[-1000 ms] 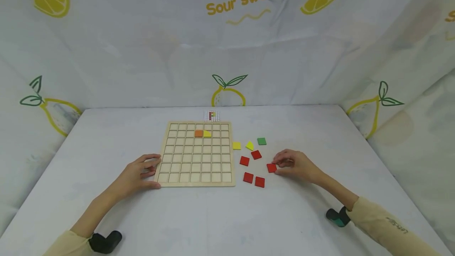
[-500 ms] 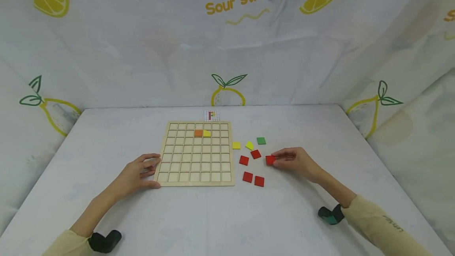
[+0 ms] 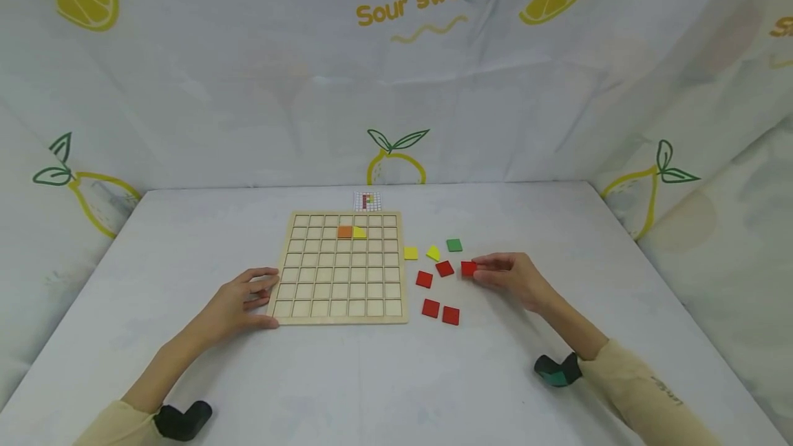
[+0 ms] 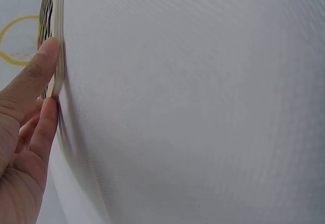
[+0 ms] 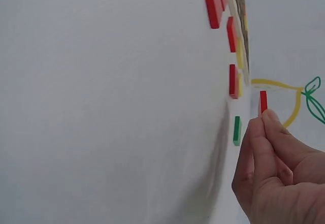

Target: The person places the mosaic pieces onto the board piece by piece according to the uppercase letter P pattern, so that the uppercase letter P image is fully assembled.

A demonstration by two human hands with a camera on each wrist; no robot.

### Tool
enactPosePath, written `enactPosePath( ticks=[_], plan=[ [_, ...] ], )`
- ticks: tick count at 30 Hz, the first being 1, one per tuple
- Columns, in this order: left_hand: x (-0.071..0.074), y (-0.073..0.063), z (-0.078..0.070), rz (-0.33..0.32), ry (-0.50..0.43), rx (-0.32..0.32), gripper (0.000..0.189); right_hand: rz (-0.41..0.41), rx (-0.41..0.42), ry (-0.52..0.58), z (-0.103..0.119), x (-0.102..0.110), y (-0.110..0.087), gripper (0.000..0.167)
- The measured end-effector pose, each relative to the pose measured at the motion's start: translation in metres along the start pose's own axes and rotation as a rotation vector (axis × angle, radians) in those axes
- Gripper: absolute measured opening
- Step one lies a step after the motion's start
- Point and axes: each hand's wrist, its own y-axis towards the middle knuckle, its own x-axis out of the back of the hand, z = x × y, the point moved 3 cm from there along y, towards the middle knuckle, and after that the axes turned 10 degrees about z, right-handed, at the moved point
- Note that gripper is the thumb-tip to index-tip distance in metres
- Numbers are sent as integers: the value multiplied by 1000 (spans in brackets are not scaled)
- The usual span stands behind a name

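Left hand point(image 3: 238, 305): fingers relaxed and parted from the thumb, touching the left edge and near-left corner of the board.
Right hand point(image 3: 511, 281): thumb and fingertips pinch one red square tile point(image 3: 468, 268), raised above the table, right of the loose pieces.
Wooden grid board point(image 3: 341, 321): flat on the white table; second row from the far side holds an orange square tile point(image 3: 344, 232) in its middle cell, a yellow cut-corner tile point(image 3: 358, 232) in the next cell right.
Pattern card point(image 3: 367, 201): just beyond the board's far edge.
Loose tiles, right of board: yellow square tile point(image 3: 411, 253), close by the rim; four red square tiles point(image 3: 444, 268); yellow pointed tile point(image 3: 433, 253); green square tile point(image 3: 454, 245).
Change over the last second: pinched tile lifted and carried away from the person; left hand unmoved.
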Motion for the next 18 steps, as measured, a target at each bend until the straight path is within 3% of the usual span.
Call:
enactPosePath(
  ticks=[8, 18],
  plan=[
    [2, 4, 1, 6, 0, 21, 73, 18, 3, 56, 25, -11, 17, 39],
    [3, 1, 1, 12, -14, 29, 73, 65, 37, 157, 57, -51, 49, 33]
  ],
)
